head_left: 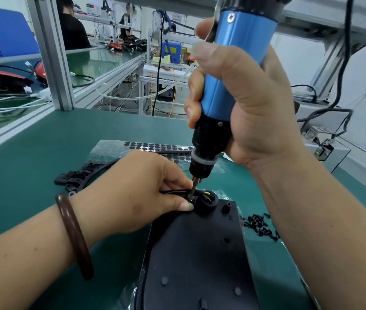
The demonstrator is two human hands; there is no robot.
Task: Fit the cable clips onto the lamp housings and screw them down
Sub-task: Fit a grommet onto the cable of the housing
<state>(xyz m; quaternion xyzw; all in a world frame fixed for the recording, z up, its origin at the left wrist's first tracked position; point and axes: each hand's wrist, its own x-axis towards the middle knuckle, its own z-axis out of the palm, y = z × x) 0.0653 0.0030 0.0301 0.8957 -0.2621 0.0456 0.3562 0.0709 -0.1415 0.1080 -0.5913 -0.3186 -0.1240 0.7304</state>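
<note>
Lamp housing (200, 253): a flat black shape is laid on the green counter (43, 153), closest of all.
Left hand (137, 193): placed at the far end of the lamp housing, where a black cable (173, 192) is pinched between thumb and fingers.
Screws (260, 224): a small black heap is spread just right of the lamp housing.
Screwdriver (233, 74): held nearly upright over the lamp housing's far end, tip pressed down beside the cable.
Right hand (244, 104): wrapped tightly round the blue screwdriver.
Cable clips (74, 175): a black heap is left beyond the lamp housing, to its left.
Dot sheet (146, 146): laid farther back than the lamp housing.
</note>
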